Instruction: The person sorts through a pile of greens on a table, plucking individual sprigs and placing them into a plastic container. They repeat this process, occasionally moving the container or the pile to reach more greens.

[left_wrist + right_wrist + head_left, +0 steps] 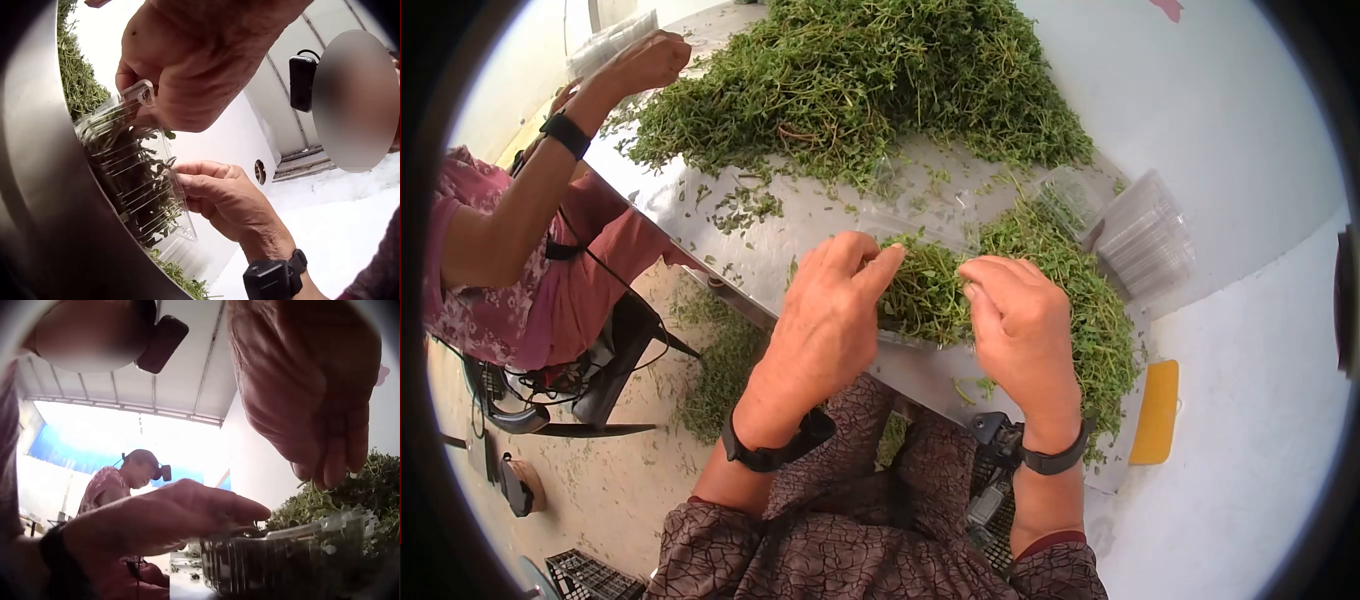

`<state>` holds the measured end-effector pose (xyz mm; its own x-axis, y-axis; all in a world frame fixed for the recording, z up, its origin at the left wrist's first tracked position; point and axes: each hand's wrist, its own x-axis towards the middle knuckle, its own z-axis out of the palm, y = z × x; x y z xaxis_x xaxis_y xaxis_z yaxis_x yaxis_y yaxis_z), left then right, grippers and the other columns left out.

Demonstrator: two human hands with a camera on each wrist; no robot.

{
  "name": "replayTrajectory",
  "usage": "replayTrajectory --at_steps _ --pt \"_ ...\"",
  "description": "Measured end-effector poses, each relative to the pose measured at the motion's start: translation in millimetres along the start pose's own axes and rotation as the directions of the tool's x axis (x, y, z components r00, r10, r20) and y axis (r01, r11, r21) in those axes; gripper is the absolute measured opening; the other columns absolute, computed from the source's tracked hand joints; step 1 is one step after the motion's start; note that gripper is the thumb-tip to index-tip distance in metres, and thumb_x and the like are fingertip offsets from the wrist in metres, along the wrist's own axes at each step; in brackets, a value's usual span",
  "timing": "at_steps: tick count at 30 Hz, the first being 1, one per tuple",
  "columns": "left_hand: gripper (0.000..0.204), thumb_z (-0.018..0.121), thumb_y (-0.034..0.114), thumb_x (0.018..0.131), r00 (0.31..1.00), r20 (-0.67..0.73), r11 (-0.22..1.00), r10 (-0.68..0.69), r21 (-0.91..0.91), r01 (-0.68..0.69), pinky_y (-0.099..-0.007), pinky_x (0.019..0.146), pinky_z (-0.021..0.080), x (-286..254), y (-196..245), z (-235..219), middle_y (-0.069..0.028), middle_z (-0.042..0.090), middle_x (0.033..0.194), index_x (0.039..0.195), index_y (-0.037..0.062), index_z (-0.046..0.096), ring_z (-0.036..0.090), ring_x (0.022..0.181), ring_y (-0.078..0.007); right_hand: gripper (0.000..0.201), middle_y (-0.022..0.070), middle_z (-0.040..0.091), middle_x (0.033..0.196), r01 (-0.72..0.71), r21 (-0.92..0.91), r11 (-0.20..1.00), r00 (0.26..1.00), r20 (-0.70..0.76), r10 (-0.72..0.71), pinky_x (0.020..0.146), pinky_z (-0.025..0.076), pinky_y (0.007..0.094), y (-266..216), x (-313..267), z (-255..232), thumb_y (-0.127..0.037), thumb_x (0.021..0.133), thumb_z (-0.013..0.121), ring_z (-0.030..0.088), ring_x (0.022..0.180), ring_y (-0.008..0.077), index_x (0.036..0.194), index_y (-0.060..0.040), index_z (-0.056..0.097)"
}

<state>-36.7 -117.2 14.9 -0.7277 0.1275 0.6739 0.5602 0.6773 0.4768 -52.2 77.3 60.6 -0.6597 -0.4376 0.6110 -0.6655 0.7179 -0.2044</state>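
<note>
A clear ribbed plastic container [134, 165], filled with leafy green sprigs [925, 290], sits at the near edge of the metal table. My left hand [825, 305] holds its left end, the fingers bent down at the rim and one digit reaching over the greens. At the other end my right hand [1025, 315] pinches sprigs between thumb and fingers. In the right wrist view, short stems show below the right hand's fingertips [328, 478], just above the container rim. The left hand [169, 509] lies low across the container there.
A large heap of greens [870, 80] covers the back of the table [810, 215], with more greens [1100, 340] at the right. Stacked clear containers [1145, 235] lean by the wall near a yellow board [1155, 412]. Another person [520, 250] sits at the left.
</note>
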Motion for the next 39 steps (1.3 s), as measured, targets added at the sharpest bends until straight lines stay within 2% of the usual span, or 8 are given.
replayTrajectory --at_steps 8,16,18,22,24,30,33,39 --pt "0.034 0.061 -0.014 0.069 0.990 -0.112 0.984 -0.091 -0.162 0.072 -0.0398 0.075 0.051 -5 -5 -3 -0.0149 0.060 0.103 0.100 0.0013 0.062 0.062 0.090 -0.0332 0.032 0.0176 0.071 0.102 -0.176 0.109 0.978 0.982 0.091 0.167 0.085 0.052 0.0419 -6 -10 -23 0.006 0.076 0.067 0.066 0.095 0.0356 0.107 0.0009 0.067" --pt "0.017 0.070 -0.007 0.073 0.991 -0.096 0.987 -0.098 -0.134 0.085 -0.0358 0.069 0.051 -7 -4 -3 -0.0106 0.060 0.089 0.087 0.0026 0.067 0.063 0.083 -0.0282 0.039 0.0166 0.069 0.113 -0.077 0.059 0.995 0.985 0.159 0.067 0.094 0.047 0.0426 -6 -13 -23 0.004 0.076 0.068 0.062 0.108 0.0344 0.115 0.0001 0.064" --pt "0.014 0.071 -0.005 0.075 0.977 -0.037 0.972 -0.212 -0.115 0.206 -0.0348 0.066 0.051 -7 1 -5 -0.0099 0.060 0.082 0.086 0.0033 0.070 0.064 0.081 -0.0264 0.038 0.0168 0.068 0.115 -0.085 0.062 0.994 0.984 0.164 0.073 0.097 0.046 0.0439 -7 -12 -26 0.002 0.078 0.068 0.061 0.111 0.0344 0.115 0.0007 0.064" --pt "0.019 0.069 -0.008 0.075 0.992 -0.015 0.983 -0.128 -0.131 0.125 -0.0353 0.069 0.051 -5 -4 -1 -0.0109 0.062 0.082 0.091 0.0024 0.071 0.064 0.083 -0.0268 0.036 0.0169 0.068 0.114 -0.085 0.063 0.994 0.973 0.221 0.069 0.098 0.045 0.0451 -9 -16 -18 -0.001 0.079 0.068 0.059 0.113 0.0346 0.115 0.0017 0.064" --pt "0.026 0.061 -0.013 0.075 1.000 -0.003 0.999 0.016 -0.036 -0.016 -0.0366 0.075 0.052 -2 -5 -5 -0.0125 0.067 0.093 0.096 -0.0005 0.070 0.065 0.086 -0.0296 0.035 0.0170 0.069 0.113 -0.071 0.052 0.996 0.970 0.235 0.057 0.099 0.044 0.0451 -6 -18 -15 -0.002 0.080 0.068 0.059 0.113 0.0348 0.114 0.0018 0.065" --pt "0.043 0.047 -0.018 0.073 0.998 0.064 0.987 -0.024 -0.159 0.034 -0.0380 0.085 0.051 -4 1 -29 -0.0161 0.070 0.114 0.106 -0.0011 0.068 0.065 0.098 -0.0340 0.032 0.0172 0.069 0.112 -0.061 0.068 0.996 0.967 0.252 0.042 0.100 0.044 0.0450 -2 -19 -14 -0.005 0.081 0.069 0.059 0.112 0.0353 0.112 0.0021 0.066" --pt "0.044 0.050 -0.015 0.067 0.996 0.046 0.967 -0.074 -0.240 0.083 -0.0411 0.087 0.051 -10 -10 -37 -0.0178 0.067 0.118 0.105 -0.0012 0.067 0.062 0.102 -0.0364 0.033 0.0175 0.069 0.112 -0.068 0.097 0.993 0.971 0.235 0.044 0.099 0.045 0.0450 -3 -19 -18 -0.005 0.081 0.070 0.060 0.112 0.0356 0.113 0.0018 0.066" --pt "0.034 0.059 -0.005 0.080 1.000 0.013 0.983 -0.025 -0.182 0.027 -0.0451 0.092 0.048 -12 -12 -40 -0.0181 0.065 0.120 0.112 0.0000 0.066 0.060 0.107 -0.0373 0.042 0.0188 0.066 0.118 -0.130 0.076 0.989 0.974 0.197 0.113 0.099 0.045 0.0443 -5 -22 -23 -0.004 0.080 0.072 0.059 0.115 0.0358 0.120 0.0012 0.062"
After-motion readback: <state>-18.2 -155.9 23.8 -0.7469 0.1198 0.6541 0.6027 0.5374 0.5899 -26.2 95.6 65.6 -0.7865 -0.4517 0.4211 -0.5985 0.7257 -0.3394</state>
